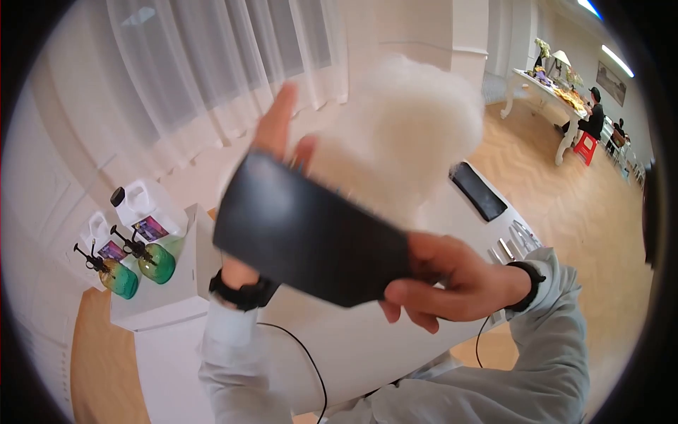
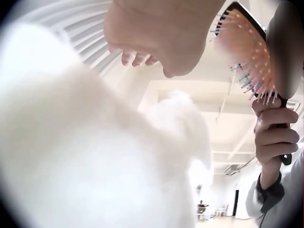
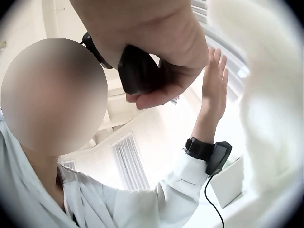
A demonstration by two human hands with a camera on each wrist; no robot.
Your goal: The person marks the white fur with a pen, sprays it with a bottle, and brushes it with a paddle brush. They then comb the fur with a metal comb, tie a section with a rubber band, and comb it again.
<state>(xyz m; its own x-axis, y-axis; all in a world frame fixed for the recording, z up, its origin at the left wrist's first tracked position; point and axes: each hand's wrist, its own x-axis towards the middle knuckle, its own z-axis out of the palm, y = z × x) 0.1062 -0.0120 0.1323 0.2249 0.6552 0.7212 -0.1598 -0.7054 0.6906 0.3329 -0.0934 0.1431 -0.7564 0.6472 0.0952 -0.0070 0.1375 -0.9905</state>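
Observation:
My right hand (image 1: 459, 279) grips the handle of a paddle hairbrush (image 1: 311, 230), its smooth black back facing the head camera. From the left wrist view, the brush shows an orange cushion (image 2: 240, 42) with pale, bead-tipped bristles. My left hand (image 3: 214, 88) is raised with straight fingers and holds nothing. In the head view it is mostly hidden behind the brush, with a finger (image 1: 277, 120) showing above. A fluffy white mass (image 1: 424, 120) stands beyond both hands, over the white table (image 1: 367, 353). It fills much of the left wrist view, close by the left hand.
On the left, a white box (image 1: 169, 300) stands near two green-tinted spray bottles (image 1: 157, 265) and white jugs (image 1: 145, 205). A black rectangular object (image 1: 478, 191) and several metal tools (image 1: 522, 237) lie at the table's right. A black cable (image 1: 304, 346) runs from the left wrist.

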